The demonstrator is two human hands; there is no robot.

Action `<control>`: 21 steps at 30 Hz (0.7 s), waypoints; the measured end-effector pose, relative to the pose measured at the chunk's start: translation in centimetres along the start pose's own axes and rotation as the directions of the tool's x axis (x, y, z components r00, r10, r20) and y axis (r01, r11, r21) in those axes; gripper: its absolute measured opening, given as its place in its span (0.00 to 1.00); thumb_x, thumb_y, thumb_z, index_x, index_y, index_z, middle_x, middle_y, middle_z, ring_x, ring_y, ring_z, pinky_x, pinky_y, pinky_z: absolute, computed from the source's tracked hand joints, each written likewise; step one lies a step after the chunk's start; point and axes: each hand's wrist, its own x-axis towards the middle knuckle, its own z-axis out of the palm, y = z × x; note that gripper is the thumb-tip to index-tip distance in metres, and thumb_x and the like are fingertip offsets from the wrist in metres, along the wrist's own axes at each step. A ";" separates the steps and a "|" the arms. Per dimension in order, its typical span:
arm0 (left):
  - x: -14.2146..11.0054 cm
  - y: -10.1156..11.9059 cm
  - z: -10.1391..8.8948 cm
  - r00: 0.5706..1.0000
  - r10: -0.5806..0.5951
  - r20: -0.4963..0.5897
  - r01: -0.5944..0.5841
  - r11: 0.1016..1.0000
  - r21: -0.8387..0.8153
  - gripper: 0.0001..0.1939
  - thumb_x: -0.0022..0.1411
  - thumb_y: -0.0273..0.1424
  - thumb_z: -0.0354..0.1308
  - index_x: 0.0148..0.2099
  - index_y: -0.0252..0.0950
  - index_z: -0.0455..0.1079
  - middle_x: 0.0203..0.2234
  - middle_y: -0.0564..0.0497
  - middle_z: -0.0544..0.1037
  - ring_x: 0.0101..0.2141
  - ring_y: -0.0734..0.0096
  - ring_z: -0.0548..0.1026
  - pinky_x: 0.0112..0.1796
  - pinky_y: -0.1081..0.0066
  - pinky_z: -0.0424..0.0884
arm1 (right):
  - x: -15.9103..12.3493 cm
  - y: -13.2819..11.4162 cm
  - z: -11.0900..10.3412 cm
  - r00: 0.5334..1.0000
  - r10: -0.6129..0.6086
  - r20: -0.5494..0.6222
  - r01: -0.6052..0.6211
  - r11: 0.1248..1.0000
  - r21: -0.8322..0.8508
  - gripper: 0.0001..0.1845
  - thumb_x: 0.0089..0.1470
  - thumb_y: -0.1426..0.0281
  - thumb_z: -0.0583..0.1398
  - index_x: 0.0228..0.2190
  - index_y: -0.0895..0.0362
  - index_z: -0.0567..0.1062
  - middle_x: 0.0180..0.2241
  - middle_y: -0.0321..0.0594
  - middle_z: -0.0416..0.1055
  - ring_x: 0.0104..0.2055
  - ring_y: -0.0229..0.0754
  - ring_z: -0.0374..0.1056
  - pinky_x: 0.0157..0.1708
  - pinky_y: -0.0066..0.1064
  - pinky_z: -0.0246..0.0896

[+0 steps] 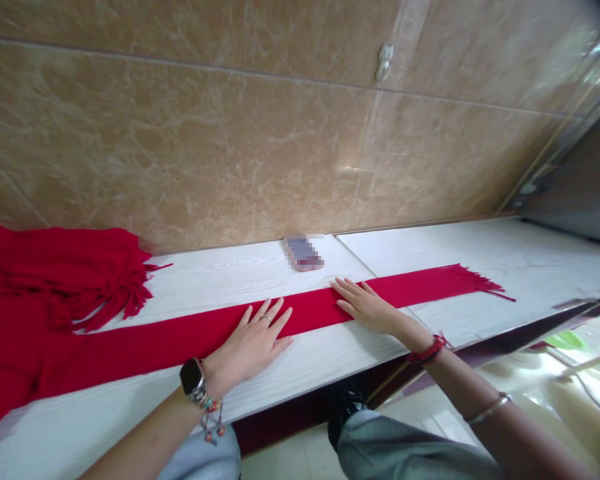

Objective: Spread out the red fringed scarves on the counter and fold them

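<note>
A long red scarf [180,340] lies folded into a narrow strip along the white tabletop [220,267], its fringe spread at the right end. My left hand [253,340] rests flat on the strip near its middle, fingers apart. Farther right, my right hand [367,305] presses lightly on the same scarf with fingers stretched out. Neither hand grips the cloth. At the left end the strip meets a heap of red fringed fabric [55,273]; whether the two are one piece, I cannot tell.
A phone [304,253] lies behind the scarf, close to the tiled wall [205,153]. A small white hook [385,62] is fixed to the wall. The table's front edge runs just before my legs, and a dark panel [575,180] stands at the far right.
</note>
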 end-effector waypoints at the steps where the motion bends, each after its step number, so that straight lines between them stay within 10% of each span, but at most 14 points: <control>1: 0.3 0.2 0.0 1.000 0.003 -0.005 -0.003 1.000 0.001 0.28 0.65 0.44 0.37 0.63 0.36 0.47 0.61 0.44 0.46 0.60 0.57 0.44 0.55 0.51 0.47 | -0.4 1.0 0.0 0.999 0.043 0.006 -0.043 0.999 0.005 0.26 0.61 0.62 0.41 0.58 0.57 0.52 0.59 0.49 0.49 0.61 0.49 0.42 0.55 0.51 0.44; 6: 1.4 0.9 0.5 0.998 0.032 -0.054 -0.033 0.999 -0.019 0.28 0.65 0.44 0.37 0.62 0.37 0.49 0.61 0.44 0.48 0.60 0.55 0.44 0.54 0.50 0.48 | -1.2 2.7 0.0 0.988 0.141 -0.059 -0.139 0.990 0.031 0.26 0.60 0.62 0.43 0.57 0.59 0.56 0.59 0.53 0.50 0.61 0.50 0.42 0.54 0.52 0.45; 13: 0.3 -0.8 0.1 0.999 0.015 0.046 -0.011 0.997 -0.080 0.28 0.65 0.46 0.35 0.63 0.39 0.47 0.62 0.46 0.45 0.60 0.59 0.42 0.55 0.52 0.46 | 0.6 -5.2 -0.9 0.971 -0.182 -0.153 0.202 0.971 0.129 0.24 0.56 0.67 0.51 0.54 0.61 0.61 0.56 0.51 0.56 0.59 0.48 0.49 0.56 0.47 0.46; 21: -5.3 -6.2 0.7 0.993 -0.103 0.051 0.108 0.988 -0.110 0.27 0.65 0.46 0.34 0.63 0.44 0.44 0.62 0.47 0.45 0.61 0.63 0.42 0.55 0.55 0.46 | 3.1 -10.2 -1.1 0.939 -0.296 -0.173 0.323 0.933 0.158 0.23 0.55 0.68 0.53 0.52 0.60 0.64 0.54 0.51 0.60 0.57 0.49 0.53 0.55 0.46 0.51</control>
